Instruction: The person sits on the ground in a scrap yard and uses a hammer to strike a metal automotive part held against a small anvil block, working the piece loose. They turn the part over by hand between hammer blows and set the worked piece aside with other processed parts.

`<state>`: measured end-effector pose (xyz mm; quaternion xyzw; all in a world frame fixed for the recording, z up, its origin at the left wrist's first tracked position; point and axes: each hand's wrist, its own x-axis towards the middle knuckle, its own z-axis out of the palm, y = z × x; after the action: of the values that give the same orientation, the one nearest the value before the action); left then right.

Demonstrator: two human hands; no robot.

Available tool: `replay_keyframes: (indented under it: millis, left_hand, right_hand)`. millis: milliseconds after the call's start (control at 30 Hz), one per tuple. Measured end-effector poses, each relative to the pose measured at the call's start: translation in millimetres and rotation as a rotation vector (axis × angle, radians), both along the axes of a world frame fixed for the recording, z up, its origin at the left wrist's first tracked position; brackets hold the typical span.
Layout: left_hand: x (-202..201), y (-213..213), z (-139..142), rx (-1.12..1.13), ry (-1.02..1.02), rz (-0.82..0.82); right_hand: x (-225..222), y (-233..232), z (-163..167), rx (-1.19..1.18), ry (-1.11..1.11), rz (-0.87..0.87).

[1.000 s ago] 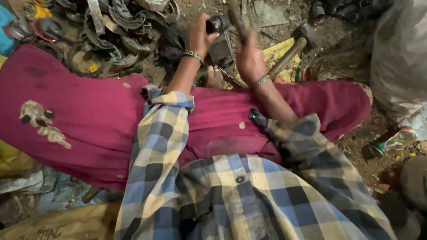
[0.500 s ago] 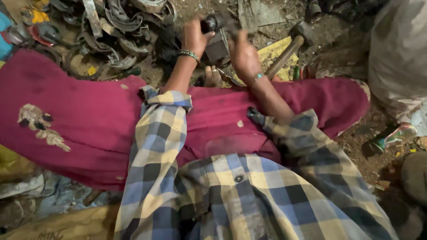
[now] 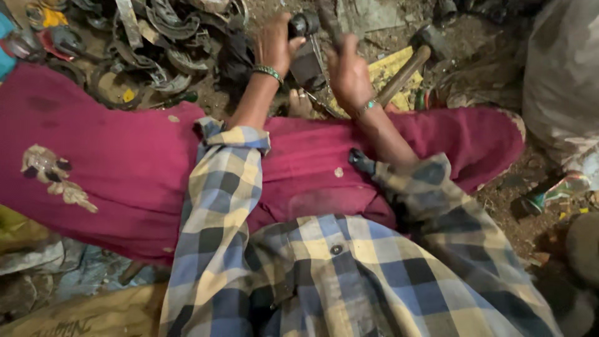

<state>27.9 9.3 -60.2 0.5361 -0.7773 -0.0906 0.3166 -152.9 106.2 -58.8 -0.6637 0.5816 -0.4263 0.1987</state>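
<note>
My left hand (image 3: 274,43) grips a dark metal part (image 3: 304,25) with a round end, held at the top middle of the head view above a dark block (image 3: 309,62). Just to its right, my right hand (image 3: 346,72) is closed around a thin metal tool (image 3: 327,19) that points up and away; its tip is blurred. Both wrists wear green bangles. My plaid sleeves and magenta-clad lap fill the lower view. A bare foot (image 3: 301,103) shows between my forearms.
A hammer with a wooden handle (image 3: 405,72) lies right of my right hand on a yellow sheet (image 3: 384,68). A heap of curved scrap metal pieces (image 3: 150,43) lies at the upper left. A grey sack (image 3: 561,81) stands at right. The ground is dirt.
Both hands have moved slightly up and away with the part and the tool. The hammer lies where it was.
</note>
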Motion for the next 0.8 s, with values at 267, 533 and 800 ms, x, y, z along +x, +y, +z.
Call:
replay_keyframes:
  millis: [267,533,800]
  left_hand:
    - [1.7,-6.2,6.0,0.075,-0.089,0.024]
    - [3.6,-4.9,3.9,0.016,-0.042,-0.003]
    - [6.4,-12.0,22.5,0.189,0.231,0.074]
  right_hand:
    - [-21.4,-3.9,-5.3,0.034,0.02,-0.163]
    - [5.5,-5.1,-6.4,0.03,0.2,-0.062]
    - [-12.9,-2.5,0.2,-0.027,0.136,-0.148]
